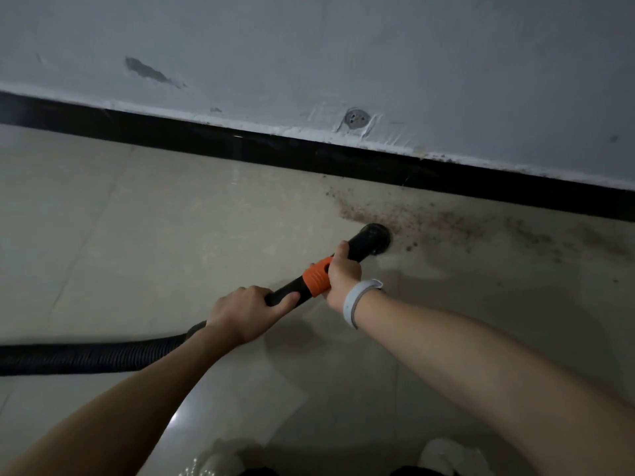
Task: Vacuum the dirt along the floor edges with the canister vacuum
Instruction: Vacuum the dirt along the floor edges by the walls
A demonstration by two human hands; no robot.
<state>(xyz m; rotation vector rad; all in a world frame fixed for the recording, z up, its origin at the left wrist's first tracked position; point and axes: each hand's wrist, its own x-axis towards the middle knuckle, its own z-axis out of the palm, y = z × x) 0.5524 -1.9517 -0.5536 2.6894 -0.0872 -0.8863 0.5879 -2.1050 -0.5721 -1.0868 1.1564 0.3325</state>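
Observation:
A black vacuum wand [360,247] with an orange collar [318,276] points down at the beige tiled floor, its round nozzle [376,235] touching the left end of a brown dirt patch [446,221]. The dirt spreads to the right along the black skirting board [275,149]. My right hand [343,273] grips the wand just ahead of the orange collar and wears a white wristband. My left hand [244,314] grips the wand behind the collar, where it joins the ribbed black hose [86,357]. The hose runs off to the left edge.
A grey-white wall [343,46] with scuffs and a small round fitting [357,117] rises above the skirting. Two light shoes [450,458] show at the bottom edge. The tiles [137,235] to the left of the nozzle look free of dirt.

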